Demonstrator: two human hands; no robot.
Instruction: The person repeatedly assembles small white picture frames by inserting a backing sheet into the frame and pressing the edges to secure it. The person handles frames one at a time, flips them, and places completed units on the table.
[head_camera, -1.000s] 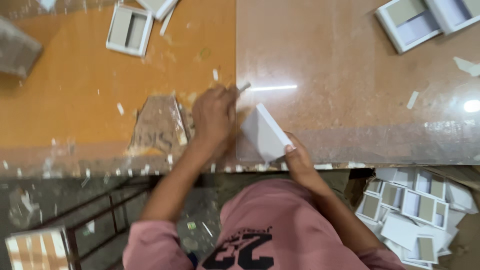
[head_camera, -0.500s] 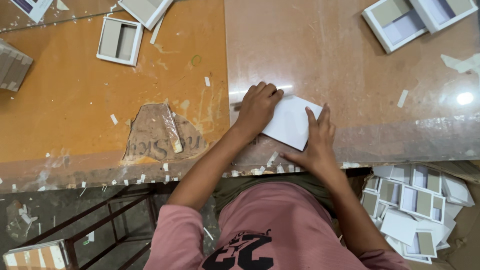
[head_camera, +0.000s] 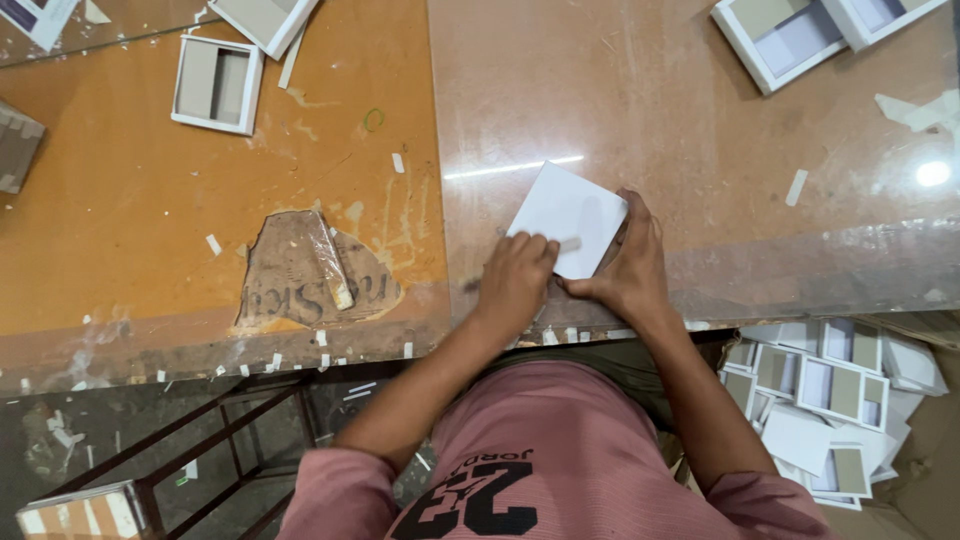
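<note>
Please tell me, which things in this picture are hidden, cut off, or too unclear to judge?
- Head view: the near corner of the white card lies under the left hand and right hand.
- Whether the small strip at the left fingertips is held or stuck is too small to tell.
- The open boxes are cut off by the top edge.
- The pile of boxes is partly hidden by the table.

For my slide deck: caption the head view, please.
Both hands press a white card flat on a worn table.
</note>
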